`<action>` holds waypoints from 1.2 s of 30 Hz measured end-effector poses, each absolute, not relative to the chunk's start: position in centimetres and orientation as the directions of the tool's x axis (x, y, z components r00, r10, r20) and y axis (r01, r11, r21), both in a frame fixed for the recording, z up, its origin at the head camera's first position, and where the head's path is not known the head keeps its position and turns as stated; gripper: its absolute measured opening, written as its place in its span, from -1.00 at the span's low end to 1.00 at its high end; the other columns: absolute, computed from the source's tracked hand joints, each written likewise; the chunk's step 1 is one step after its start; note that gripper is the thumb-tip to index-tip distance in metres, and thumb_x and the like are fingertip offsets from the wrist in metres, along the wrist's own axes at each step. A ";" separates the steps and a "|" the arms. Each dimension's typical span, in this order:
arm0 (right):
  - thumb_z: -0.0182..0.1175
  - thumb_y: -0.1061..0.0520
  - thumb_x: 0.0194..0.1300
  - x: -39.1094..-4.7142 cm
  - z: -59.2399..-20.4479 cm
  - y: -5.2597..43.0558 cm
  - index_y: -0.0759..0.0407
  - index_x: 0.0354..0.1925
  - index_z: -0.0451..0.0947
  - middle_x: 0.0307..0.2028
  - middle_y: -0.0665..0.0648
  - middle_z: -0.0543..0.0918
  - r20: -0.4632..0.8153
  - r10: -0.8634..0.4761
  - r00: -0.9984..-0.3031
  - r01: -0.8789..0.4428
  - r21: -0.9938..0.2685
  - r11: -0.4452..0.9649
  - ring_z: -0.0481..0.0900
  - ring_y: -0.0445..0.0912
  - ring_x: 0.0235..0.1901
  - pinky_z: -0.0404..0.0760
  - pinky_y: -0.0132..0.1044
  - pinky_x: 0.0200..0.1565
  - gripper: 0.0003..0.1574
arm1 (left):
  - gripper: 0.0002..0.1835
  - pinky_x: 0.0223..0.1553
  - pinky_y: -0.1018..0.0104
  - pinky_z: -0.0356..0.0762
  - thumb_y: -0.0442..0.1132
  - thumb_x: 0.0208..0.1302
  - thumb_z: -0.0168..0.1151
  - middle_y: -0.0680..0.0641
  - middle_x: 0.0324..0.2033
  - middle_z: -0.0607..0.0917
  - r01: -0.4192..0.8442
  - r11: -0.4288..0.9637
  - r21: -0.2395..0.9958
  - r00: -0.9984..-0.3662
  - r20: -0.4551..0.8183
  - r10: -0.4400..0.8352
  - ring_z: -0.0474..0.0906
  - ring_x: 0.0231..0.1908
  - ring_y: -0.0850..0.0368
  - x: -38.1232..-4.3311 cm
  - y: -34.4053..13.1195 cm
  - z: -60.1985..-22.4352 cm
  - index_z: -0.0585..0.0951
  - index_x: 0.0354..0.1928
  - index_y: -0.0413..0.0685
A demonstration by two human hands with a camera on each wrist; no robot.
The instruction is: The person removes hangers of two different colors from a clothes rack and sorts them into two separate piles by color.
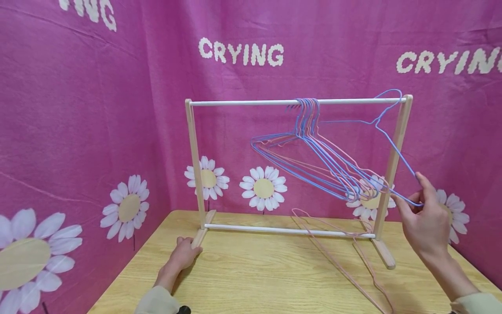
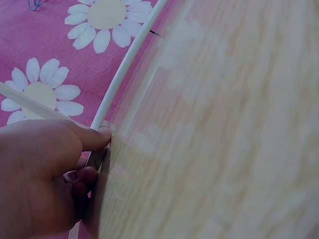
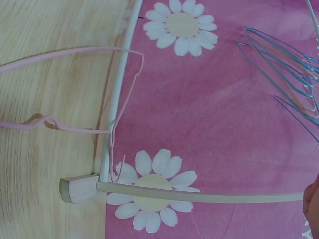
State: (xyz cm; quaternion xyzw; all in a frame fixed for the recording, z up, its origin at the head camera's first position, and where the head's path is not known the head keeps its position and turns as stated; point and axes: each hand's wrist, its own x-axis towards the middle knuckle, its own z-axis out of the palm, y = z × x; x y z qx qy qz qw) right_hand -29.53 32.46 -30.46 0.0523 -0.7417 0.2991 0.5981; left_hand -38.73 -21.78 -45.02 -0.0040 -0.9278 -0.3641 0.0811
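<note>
Near the right end of a small clothes rack (image 1: 243,103), my right hand (image 1: 428,224) pinches a blue wire hanger (image 1: 397,149) by its lower corner. The hanger's hook overlaps the top rail beside the right post in the head view. Down on the left, my left hand (image 1: 182,254) grips the rack's wooden left foot (image 1: 200,237); its thumb lies on top in the left wrist view. Several blue and pink hangers (image 1: 310,120) hang bunched right of the rail's middle. Only an edge of my right hand (image 3: 312,211) shows in the right wrist view.
A pink hanger (image 3: 79,50) leans across the rack's lower white bar (image 1: 274,230), its wide end reaching the wooden table (image 1: 251,274) toward me. The right foot (image 1: 384,254) stands by the table's right side. A magenta cloth (image 1: 235,22) with daisies surrounds the table.
</note>
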 end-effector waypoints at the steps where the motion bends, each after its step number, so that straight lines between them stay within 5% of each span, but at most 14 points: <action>1: 0.43 0.34 0.04 -29.5 -30.4 32.5 0.11 0.37 0.39 -0.46 -0.50 0.30 0.916 0.289 -0.278 -0.433 -0.388 0.814 0.20 -0.64 -0.54 0.17 -0.68 -0.38 -0.08 | -0.46 0.01 -0.05 0.44 -0.27 0.31 0.21 -0.31 -0.12 0.31 0.069 0.737 0.673 -0.986 0.157 -0.051 0.44 -0.25 -0.08 -38.8 -21.8 -45.1 0.40 0.20 -0.56; 15: 0.43 0.29 0.04 -27.2 -32.0 33.9 0.08 0.37 0.41 -0.49 -0.53 0.33 0.862 0.388 -0.327 -0.382 -0.496 0.780 0.23 -0.64 -0.52 0.16 -0.64 -0.29 -0.10 | -0.45 0.01 -0.05 0.44 -0.26 0.31 0.21 -0.33 -0.10 0.32 0.080 0.745 0.663 -0.985 0.166 -0.042 0.45 -0.24 -0.09 -38.8 -21.7 -45.0 0.40 0.19 -0.57; 27: 0.47 0.39 -0.09 -26.3 -34.6 32.8 0.20 0.33 0.43 -0.50 -0.46 0.37 0.877 0.310 -0.367 -0.419 -0.453 0.787 0.26 -0.62 -0.57 0.20 -0.70 -0.40 -0.04 | -0.46 -0.03 -0.02 0.44 -0.25 0.31 0.20 -0.33 -0.11 0.33 0.096 0.747 0.658 -0.984 0.175 -0.028 0.45 -0.26 -0.07 -38.8 -21.8 -45.3 0.40 0.17 -0.58; 36: 0.49 0.35 -0.08 -25.7 -35.5 30.8 0.13 0.33 0.44 -0.51 -0.38 0.38 0.847 0.299 -0.440 -0.389 -0.480 0.787 0.30 -0.62 -0.59 0.23 -0.55 -0.54 -0.03 | -0.46 -0.02 -0.02 0.43 -0.25 0.32 0.20 -0.33 -0.10 0.32 0.083 0.743 0.664 -0.986 0.165 -0.038 0.45 -0.25 -0.08 -38.8 -21.9 -45.2 0.40 0.19 -0.56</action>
